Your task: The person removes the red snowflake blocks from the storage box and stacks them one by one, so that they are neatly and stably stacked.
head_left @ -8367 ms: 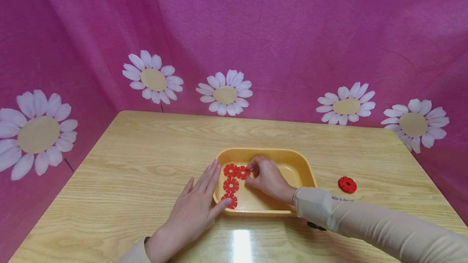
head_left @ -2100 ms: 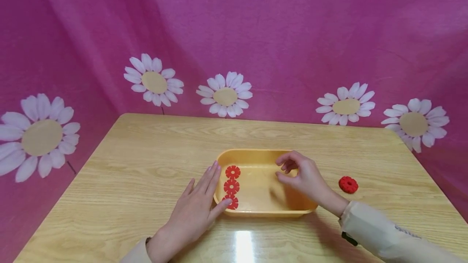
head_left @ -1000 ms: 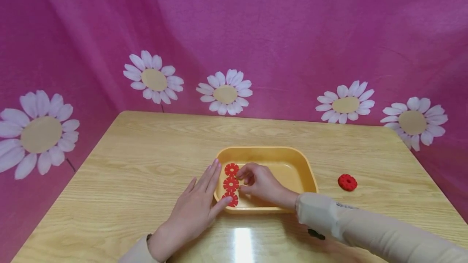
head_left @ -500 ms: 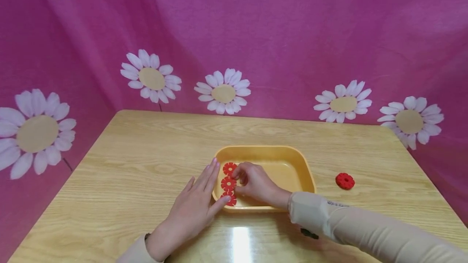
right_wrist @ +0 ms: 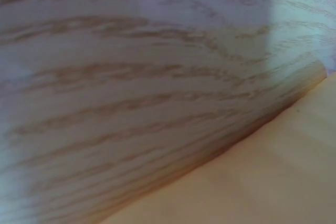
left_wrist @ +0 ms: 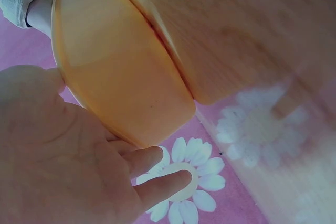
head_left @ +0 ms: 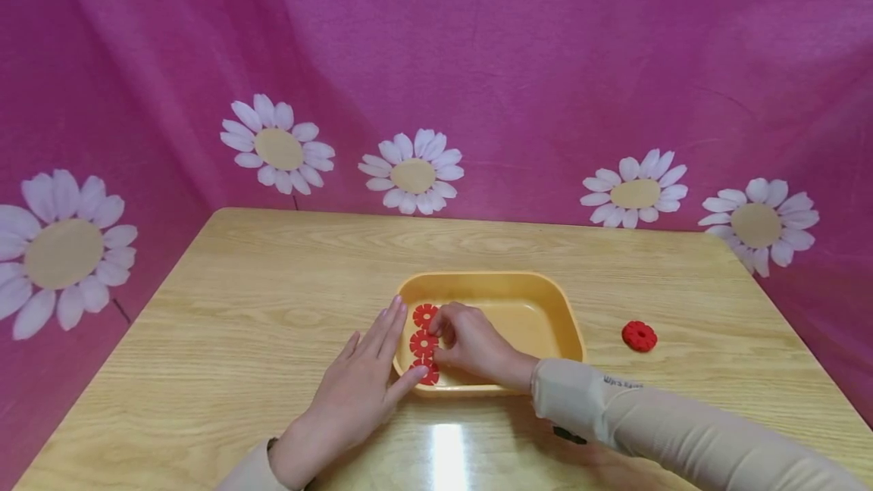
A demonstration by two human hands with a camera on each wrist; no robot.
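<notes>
Three red flower-shaped discs lie in a column along the left side of a yellow plastic tray: a top disc [head_left: 425,316], a middle disc [head_left: 423,343] and a bottom disc [head_left: 426,374]. My right hand [head_left: 474,343] is inside the tray, its index finger and thumb curled at the right edge of the middle disc, seeming to pinch it; the fingertips are partly hidden. With straight fingers my left hand [head_left: 358,385] lies along the left rim of the tray [head_left: 505,277], its thumb over the bottom disc. The left wrist view shows that palm [left_wrist: 58,145] against the tray's outside.
To the right of the tray, more red discs form a small stack [head_left: 639,336] on the wooden table [head_left: 286,294]. A purple cloth [head_left: 518,82] printed with white daisies hangs behind and at the left. The right wrist view shows table grain and the tray's side [right_wrist: 252,182].
A fourth disc, beside the top one in the oldest frame, is gone from the tray. My right hand has moved left from the tray's right side to the column. My left hand stays.
</notes>
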